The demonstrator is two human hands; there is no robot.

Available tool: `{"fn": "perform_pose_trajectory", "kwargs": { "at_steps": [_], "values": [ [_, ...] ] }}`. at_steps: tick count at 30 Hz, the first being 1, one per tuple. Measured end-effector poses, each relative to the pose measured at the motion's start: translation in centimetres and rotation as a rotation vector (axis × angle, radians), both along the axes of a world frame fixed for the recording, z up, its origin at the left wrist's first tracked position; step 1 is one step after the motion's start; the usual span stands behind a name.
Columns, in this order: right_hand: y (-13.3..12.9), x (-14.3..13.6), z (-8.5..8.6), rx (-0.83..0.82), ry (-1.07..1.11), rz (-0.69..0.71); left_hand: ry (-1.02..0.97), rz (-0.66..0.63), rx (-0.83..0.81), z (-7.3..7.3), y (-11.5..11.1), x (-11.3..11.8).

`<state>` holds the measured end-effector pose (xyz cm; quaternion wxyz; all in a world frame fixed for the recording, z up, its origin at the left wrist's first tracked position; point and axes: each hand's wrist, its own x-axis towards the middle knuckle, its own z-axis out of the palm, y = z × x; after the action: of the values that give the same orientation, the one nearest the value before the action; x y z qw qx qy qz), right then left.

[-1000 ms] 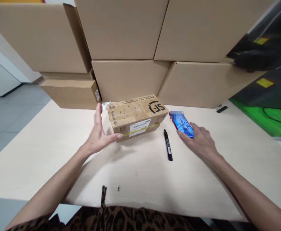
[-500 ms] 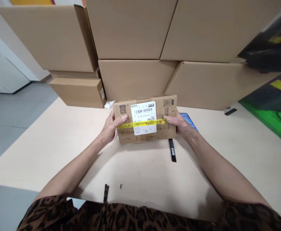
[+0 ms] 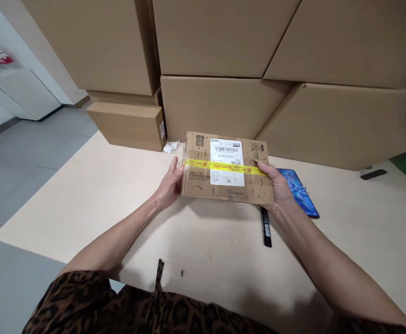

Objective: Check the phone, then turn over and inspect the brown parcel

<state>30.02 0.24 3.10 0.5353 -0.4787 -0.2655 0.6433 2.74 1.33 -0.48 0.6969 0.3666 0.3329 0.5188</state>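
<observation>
Head view. Your left hand [image 3: 170, 185] and right hand [image 3: 275, 188] clamp the two short ends of a small parcel [image 3: 228, 168], thumbs on the upper face and fingers hidden beneath. The parcel is raised just above the table [image 3: 84, 195] and tilted toward you, so that its white label [image 3: 228, 162] and the yellow tape [image 3: 196, 164] across it face the camera.

Handling: the parcel looks to be stiff corrugated card and is probably light, since a grip at the ends alone carries it. The clear film over the card may be slick, so your hold is best kept on the ends and edges. The contents cannot be seen; their fragility cannot be judged.

Surroundings: a black marker [image 3: 266, 227] lies on the table just below the parcel's right corner, near your right wrist. A phone [image 3: 298, 192] with a blue screen lies just beside your right hand, partly hidden by it. A wall of large boxes [image 3: 216, 104] stands close behind, with a flat box [image 3: 126, 125] at its foot to the left and a crumpled white scrap [image 3: 170, 147] beside that. A small dark object [image 3: 372, 174] lies far right.
</observation>
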Motion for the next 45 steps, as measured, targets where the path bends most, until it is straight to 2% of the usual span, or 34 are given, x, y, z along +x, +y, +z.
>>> {"fn": "perform_pose_trajectory", "kwargs": {
  "at_steps": [2, 6, 9, 13, 18, 21, 24, 27, 30, 33, 36, 41, 45],
  "values": [
    [-0.1, 0.1, -0.2, 0.001, 0.026, -0.02, -0.062, 0.023, -0.127, -0.4, 0.1, -0.3],
    [-0.1, 0.1, -0.8, -0.017, 0.042, -0.03, -0.114, 0.018, -0.156, -0.4, 0.1, -0.4],
    [-0.1, -0.1, -0.9, 0.037, 0.033, -0.07, -0.187, -0.027, -0.144, -0.1, -0.5, 0.3],
    [-0.6, -1.2, -0.6, 0.194, 0.042, -0.136, -0.199, -0.09, -0.046, 0.2, -1.6, 1.3],
    [-2.0, -2.9, -0.7, 0.302, -0.061, -0.135, -0.158, -0.016, -0.047, 0.1, -1.8, 1.6],
    [-2.3, -2.5, -0.9, 0.376, -0.143, -0.047, -0.158, 0.064, -0.052, 0.2, -1.2, 1.3],
    [-1.9, -0.9, -0.6, 0.364, -0.166, 0.034, -0.137, 0.078, 0.007, 0.2, -0.6, 0.8],
    [-1.4, 0.6, 0.2, 0.294, -0.188, 0.005, -0.116, 0.071, 0.064, 0.0, -0.1, 0.4],
    [-1.5, 0.6, 0.9, 0.209, -0.196, -0.008, -0.133, 0.135, 0.113, 0.3, 0.3, 0.1],
    [-1.8, -0.2, 1.3, 0.206, -0.246, 0.16, -0.174, 0.234, 0.182, 1.1, 0.7, -0.3],
    [-2.3, -0.5, 1.7, 0.263, -0.339, 0.335, -0.195, 0.269, 0.222, 1.9, 0.8, -0.4],
    [-3.4, 0.2, 2.8, 0.273, -0.446, 0.43, -0.144, 0.244, 0.221, 2.9, -0.1, 0.0],
    [-4.3, 0.3, 3.3, 0.337, -0.409, 0.438, -0.041, 0.089, 0.22, 3.9, -1.4, 0.2]
  ]
}}
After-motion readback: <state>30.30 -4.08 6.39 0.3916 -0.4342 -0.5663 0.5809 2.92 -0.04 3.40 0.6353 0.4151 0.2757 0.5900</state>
